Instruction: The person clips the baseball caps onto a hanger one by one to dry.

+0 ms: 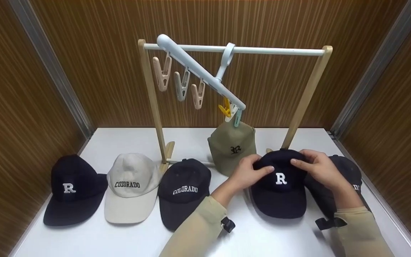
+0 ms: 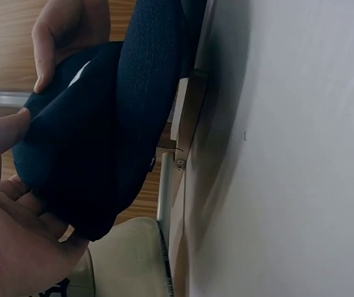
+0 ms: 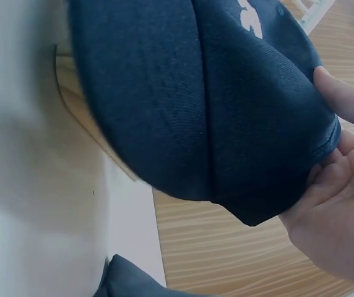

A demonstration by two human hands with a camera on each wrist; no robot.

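Both hands hold a navy baseball cap point(image 1: 278, 200) with a white R, raised a little off the white table. My left hand point(image 1: 246, 173) grips its left side, thumb on the front and fingers behind. On the other side my right hand point(image 1: 321, 169) pinches the crown the same way. In the left wrist view the cap point(image 2: 84, 148) sits between both hands; the right wrist view shows its brim and the right hand point(image 3: 344, 185). Just behind, an olive cap point(image 1: 223, 150) hangs from a teal clip point(image 1: 238, 117) on a pale blue hanger point(image 1: 198, 69).
The hanger hooks over the white bar point(image 1: 277, 51) of a wooden rack and carries several more clips. On the table point(image 1: 120, 137) lie a navy R cap point(image 1: 73, 175), a beige cap point(image 1: 130, 210), a black Colorado cap point(image 1: 184, 178) and a dark cap point(image 1: 344, 169) under my right forearm.
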